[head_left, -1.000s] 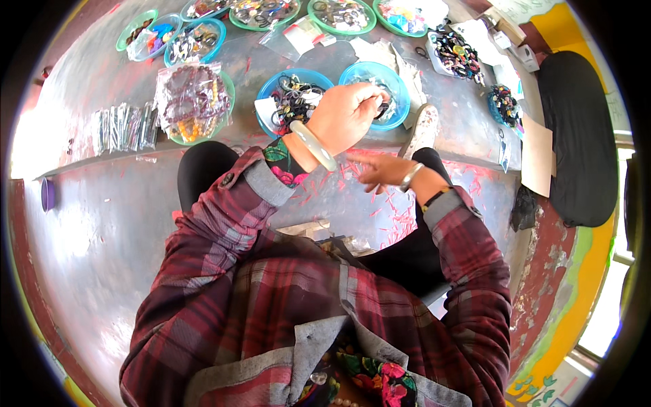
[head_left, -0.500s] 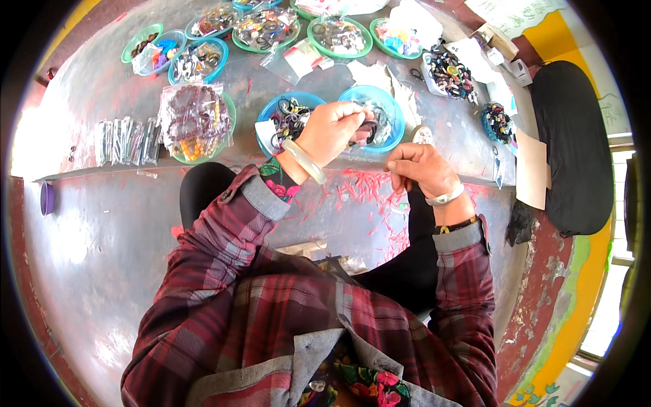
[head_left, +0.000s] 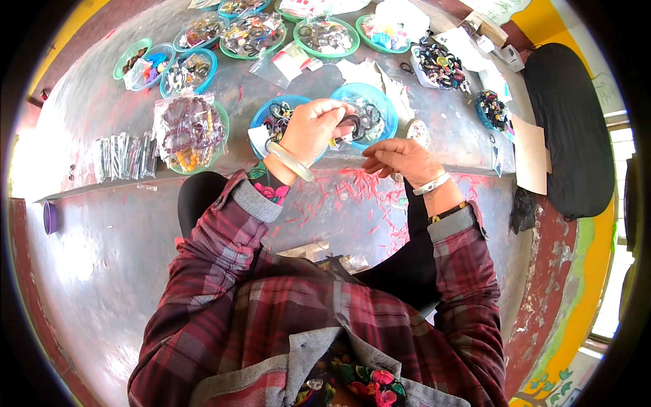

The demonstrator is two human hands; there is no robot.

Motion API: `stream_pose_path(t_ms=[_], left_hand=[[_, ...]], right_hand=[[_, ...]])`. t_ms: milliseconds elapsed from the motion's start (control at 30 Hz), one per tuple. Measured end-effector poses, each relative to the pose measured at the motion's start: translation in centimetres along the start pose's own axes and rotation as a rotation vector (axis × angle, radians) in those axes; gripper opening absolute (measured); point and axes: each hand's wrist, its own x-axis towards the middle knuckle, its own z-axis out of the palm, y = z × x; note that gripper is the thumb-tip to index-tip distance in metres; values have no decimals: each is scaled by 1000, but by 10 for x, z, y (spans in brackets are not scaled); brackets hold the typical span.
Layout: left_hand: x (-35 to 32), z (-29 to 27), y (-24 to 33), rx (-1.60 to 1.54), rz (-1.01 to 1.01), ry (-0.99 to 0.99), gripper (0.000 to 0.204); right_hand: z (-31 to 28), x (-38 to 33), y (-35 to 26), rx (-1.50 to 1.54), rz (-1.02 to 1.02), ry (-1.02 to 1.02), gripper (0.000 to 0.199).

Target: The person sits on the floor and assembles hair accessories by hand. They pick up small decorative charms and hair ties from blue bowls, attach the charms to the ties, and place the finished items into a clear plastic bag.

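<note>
Brought right hand (head_left: 407, 159), fingers (head_left: 378, 154) curled, nearer left hand (head_left: 313, 125) pinching dark loop (head_left: 350, 126) by bench's (head_left: 461, 136) near edge; long axis, right grip unclear.

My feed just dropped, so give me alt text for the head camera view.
The left hand pinches a dark band near two filled blue bowls; the right hand is close by, nothing visible in it. More bowls, some holding bagged items, stand farther back, and red scraps lie below.
</note>
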Motion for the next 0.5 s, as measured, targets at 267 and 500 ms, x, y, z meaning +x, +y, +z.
stream_pose_path(t_ms=[267, 500], left_hand=[[-7, 9, 1, -263, -79, -62, 21], [-14, 20, 0, -332, -86, -89, 23]], right_hand=[[3, -3, -2, 359, -157, 346, 29], [14, -7, -13, 458, -263, 351, 24]])
